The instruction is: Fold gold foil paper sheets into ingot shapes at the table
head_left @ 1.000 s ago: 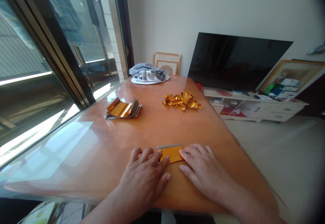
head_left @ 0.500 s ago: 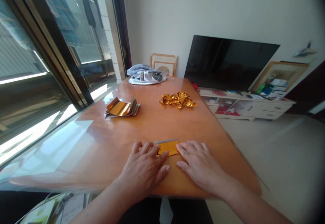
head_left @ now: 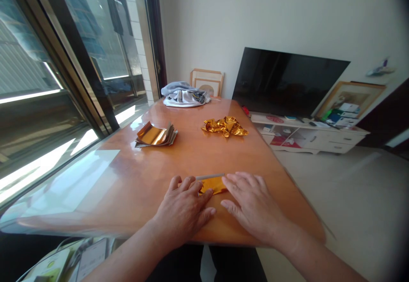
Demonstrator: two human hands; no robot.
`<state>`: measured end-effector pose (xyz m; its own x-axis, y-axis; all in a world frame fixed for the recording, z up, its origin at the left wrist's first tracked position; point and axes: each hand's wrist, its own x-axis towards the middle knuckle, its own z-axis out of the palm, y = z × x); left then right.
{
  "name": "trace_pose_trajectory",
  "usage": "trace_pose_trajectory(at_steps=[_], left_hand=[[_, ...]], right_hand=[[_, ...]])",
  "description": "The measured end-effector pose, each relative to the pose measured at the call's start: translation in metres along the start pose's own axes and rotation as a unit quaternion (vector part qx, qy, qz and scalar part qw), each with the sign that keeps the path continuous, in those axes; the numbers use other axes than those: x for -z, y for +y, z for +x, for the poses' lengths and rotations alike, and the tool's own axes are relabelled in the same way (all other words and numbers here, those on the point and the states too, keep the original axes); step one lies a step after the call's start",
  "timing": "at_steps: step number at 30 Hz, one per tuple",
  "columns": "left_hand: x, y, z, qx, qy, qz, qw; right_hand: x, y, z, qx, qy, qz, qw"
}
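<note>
A sheet of gold foil paper lies on the table near its front edge, with a pale grey strip along its far side. My left hand rests on its left end, fingers apart and pressing down. At the right end my right hand is spread out, its fingertips at the paper's edge. Both hands partly cover the sheet. Farther back on the left sits a stack of curled gold foil sheets. Crumpled or folded gold foil pieces lie in a heap to the right.
The glossy wooden table ends close to my body. A bundle of grey cloth lies at its far end. Glass sliding doors run along the left. A television stands above a low white cabinet on the right.
My right hand has shifted slightly up and its fingers appear a little more raised. My left hand stays on the paper. The view has tilted slightly.
</note>
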<state>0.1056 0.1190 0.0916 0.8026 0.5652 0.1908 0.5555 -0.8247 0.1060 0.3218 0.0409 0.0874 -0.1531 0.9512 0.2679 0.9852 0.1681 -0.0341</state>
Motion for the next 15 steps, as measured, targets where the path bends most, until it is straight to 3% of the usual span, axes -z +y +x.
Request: trace_pose_trajectory(at_steps=[6, 15], left_hand=[[-0.003, -0.002, 0.000, 0.004, -0.014, 0.004, 1.000], [-0.001, -0.004, 0.001, 0.003, -0.027, -0.007, 1.000]], right_hand=[[-0.012, -0.017, -0.001, 0.033, -0.023, 0.030, 0.999], [-0.006, 0.002, -0.014, 0.005, -0.041, -0.006, 0.999]])
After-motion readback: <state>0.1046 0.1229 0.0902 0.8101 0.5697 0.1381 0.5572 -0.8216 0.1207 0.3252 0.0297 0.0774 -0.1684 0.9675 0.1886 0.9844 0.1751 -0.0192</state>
